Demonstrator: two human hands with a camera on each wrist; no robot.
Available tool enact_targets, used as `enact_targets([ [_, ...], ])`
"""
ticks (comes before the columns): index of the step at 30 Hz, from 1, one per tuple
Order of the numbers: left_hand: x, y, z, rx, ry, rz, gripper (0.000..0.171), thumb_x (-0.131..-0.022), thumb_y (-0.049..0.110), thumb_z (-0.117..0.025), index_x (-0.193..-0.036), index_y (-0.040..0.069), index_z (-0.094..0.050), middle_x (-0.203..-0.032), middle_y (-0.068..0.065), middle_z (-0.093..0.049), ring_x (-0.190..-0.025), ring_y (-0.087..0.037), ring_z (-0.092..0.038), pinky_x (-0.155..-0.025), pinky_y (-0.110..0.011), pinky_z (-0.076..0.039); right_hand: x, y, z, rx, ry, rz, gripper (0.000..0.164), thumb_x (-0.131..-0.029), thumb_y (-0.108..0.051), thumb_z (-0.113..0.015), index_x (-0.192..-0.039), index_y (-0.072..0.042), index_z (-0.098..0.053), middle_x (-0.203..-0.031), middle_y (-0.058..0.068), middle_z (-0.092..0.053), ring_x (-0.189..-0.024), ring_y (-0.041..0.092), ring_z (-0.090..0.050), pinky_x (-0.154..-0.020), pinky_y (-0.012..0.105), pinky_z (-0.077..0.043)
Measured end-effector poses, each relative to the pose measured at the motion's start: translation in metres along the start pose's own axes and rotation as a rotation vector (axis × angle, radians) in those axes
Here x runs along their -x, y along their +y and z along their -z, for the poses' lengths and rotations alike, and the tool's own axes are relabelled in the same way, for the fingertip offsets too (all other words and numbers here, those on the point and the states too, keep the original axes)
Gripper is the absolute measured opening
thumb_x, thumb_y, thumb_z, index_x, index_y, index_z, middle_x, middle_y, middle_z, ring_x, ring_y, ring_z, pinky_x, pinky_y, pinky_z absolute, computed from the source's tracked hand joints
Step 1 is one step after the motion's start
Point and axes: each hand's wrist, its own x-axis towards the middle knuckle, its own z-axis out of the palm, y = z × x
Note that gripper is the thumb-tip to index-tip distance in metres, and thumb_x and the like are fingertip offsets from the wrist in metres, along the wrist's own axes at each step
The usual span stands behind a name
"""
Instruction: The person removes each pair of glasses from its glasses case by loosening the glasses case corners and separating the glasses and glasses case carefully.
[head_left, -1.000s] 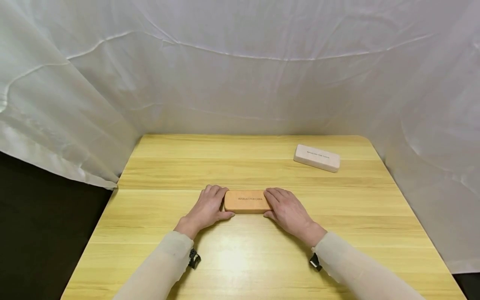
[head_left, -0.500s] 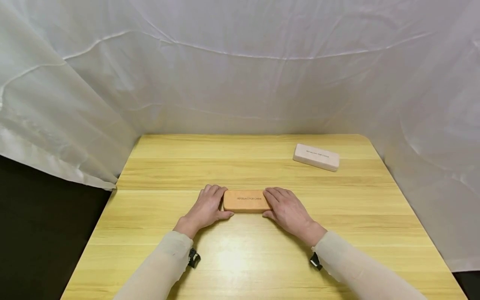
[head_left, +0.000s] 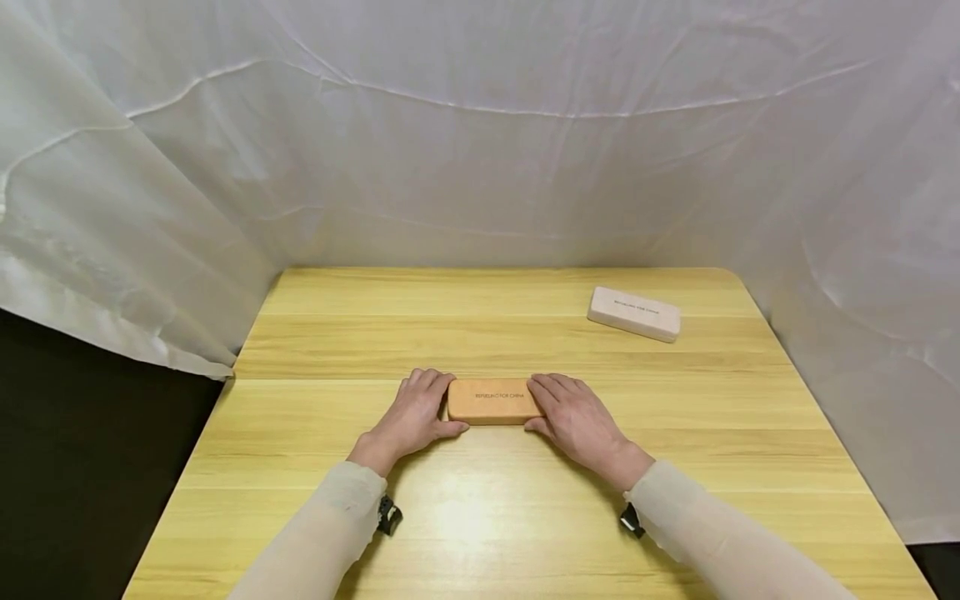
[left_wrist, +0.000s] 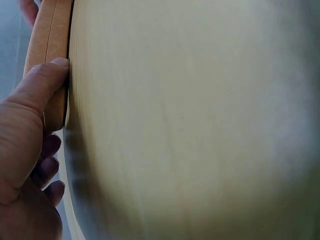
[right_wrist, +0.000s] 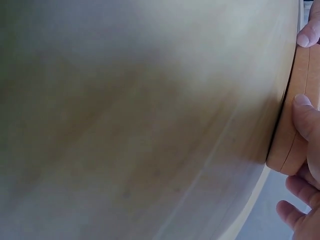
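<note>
An orange glasses case with dark lettering on its lid lies flat on the table, long side across. My left hand grips its left end, the thumb against the near side and the fingers at the far corner. At the other end my right hand holds it, fingers over the far edge and thumb in front. In the left wrist view a thin seam runs along the side of the orange case, under the thumb. The right wrist view shows the same seam on the case, its lid down.
A pale pinkish glasses case with similar lettering lies at a slant near the back right of the wooden table. White curtains hang behind and on both sides. A dark area lies beyond the left table edge.
</note>
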Motion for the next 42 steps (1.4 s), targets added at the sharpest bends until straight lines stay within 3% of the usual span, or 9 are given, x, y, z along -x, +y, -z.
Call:
enact_targets([
  [12,-0.001,-0.002,0.001,-0.023,-0.003,-0.013,0.081,-0.088,0.051,-0.084,-0.149,0.007,-0.053,-0.139,-0.011,-0.060,-0.130,-0.032,-0.049,-0.110,-0.050,-0.039,-0.002,0.002,0.000,-0.037,-0.002,0.011,0.067,-0.099,-0.043,-0.072,-0.145,0.003,-0.060,-0.145,0.019,-0.063,-0.133,0.038,-0.060,-0.114,0.050,-0.045],
  [24,-0.001,0.001,0.003,-0.006,-0.017,0.003,0.082,-0.087,0.049,-0.086,-0.149,0.006,-0.053,-0.140,-0.013,-0.060,-0.131,-0.033,-0.049,-0.110,-0.050,-0.039,-0.005,0.005,0.005,-0.063,-0.056,0.017,0.066,-0.102,-0.045,-0.066,-0.147,0.004,-0.058,-0.147,0.020,-0.062,-0.136,0.037,-0.059,-0.118,0.048,-0.042],
  [36,-0.002,0.001,0.004,0.002,-0.028,0.011,0.083,-0.086,0.049,-0.086,-0.149,0.007,-0.053,-0.141,-0.012,-0.060,-0.131,-0.032,-0.049,-0.111,-0.050,-0.039,-0.007,0.008,0.006,-0.058,-0.036,0.046,0.065,-0.101,-0.044,-0.068,-0.143,0.004,-0.061,-0.144,0.020,-0.064,-0.133,0.037,-0.061,-0.116,0.049,-0.044],
  [42,-0.003,0.001,0.005,0.006,-0.039,0.021,0.085,-0.086,0.049,-0.086,-0.151,0.006,-0.052,-0.141,-0.013,-0.059,-0.131,-0.032,-0.048,-0.110,-0.050,-0.039,-0.010,0.010,0.008,-0.075,-0.069,0.054,0.064,-0.103,-0.045,-0.066,-0.143,0.004,-0.061,-0.145,0.020,-0.064,-0.133,0.037,-0.061,-0.117,0.049,-0.044],
])
